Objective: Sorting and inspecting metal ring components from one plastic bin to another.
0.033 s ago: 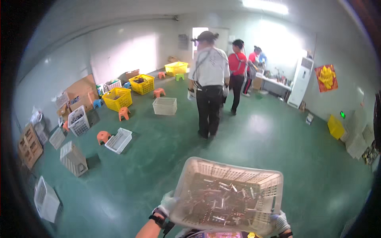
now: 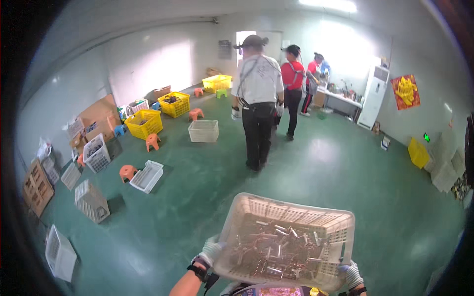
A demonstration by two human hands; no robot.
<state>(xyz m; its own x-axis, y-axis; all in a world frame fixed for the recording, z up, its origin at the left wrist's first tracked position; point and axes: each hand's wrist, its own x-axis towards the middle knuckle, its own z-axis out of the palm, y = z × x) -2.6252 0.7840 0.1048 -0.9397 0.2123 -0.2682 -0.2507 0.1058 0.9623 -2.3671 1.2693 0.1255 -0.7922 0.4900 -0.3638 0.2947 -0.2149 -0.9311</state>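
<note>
We carry the white basket, loaded with small metal parts, low before us over the green floor, left hand and right hand gripping its opposite sides, not yet set down anywhere.

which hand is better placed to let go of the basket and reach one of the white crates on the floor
The left hand, probably. It grips the near left corner of the basket of metal parts, and the white crates all lie on the left. The right hand holds the far side from them.
</note>
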